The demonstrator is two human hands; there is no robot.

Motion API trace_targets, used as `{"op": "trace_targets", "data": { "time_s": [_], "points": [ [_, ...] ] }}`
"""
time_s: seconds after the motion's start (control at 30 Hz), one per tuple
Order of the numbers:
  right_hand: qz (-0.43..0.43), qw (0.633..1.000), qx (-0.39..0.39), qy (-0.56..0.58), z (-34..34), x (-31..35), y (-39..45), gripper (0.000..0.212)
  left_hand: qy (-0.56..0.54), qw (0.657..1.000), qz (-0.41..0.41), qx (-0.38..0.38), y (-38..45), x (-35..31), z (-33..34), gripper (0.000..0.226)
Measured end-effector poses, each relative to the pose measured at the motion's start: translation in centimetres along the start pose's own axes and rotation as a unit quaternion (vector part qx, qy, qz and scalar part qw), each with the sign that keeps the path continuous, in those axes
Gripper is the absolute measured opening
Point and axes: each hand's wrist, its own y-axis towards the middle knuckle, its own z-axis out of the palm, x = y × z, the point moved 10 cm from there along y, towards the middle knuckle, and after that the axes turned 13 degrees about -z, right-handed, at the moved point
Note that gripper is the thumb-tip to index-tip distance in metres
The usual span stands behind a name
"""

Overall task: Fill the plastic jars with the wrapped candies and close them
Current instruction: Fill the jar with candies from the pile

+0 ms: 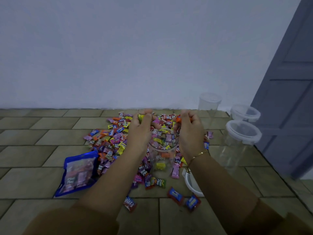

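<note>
An open clear plastic jar (162,150) stands upright on the tiled floor (33,150), partly filled with wrapped candies, in the middle of a wide scatter of loose candies (111,141). Both hands hover at its far rim, one on each side. The left hand (141,131) has its fingers curled round a yellow-green candy (140,117), held just left of and beyond the jar mouth. The right hand (189,133) curls its fingers round an orange candy (178,118), just right of the mouth. Neither hand touches the jar as far as can be seen. A thin gold bracelet (199,154) circles the right wrist. A white lid (191,182) lies on the floor near the right forearm. To the right, by a grey door (288,99), stand two lidded empty jars (242,133) and, farther, an open empty jar (209,106). A blue candy bag (78,172) lies to the near left.
</note>
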Motion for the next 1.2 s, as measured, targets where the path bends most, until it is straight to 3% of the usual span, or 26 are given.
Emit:
{"op": "trace_targets", "data": {
  "time_s": [0.27,0.73,1.2],
  "points": [
    [-0.008,1.0,0.001,-0.018,0.0,0.0,-0.5,0.013,-0.041,0.998,-0.012,0.035,-0.5,1.2,0.7,0.018],
    [-0.016,0.999,0.015,-0.035,0.3,0.1,-0.8,0.012,-0.02,0.998,-0.023,0.046,-0.6,2.0,0.8,0.019],
    [-0.015,1.0,0.017,0.003,0.4,-0.7,-0.9,0.025,-0.07,0.995,-0.034,0.063,-0.3,2.5,0.7,0.014]
  ]
}}
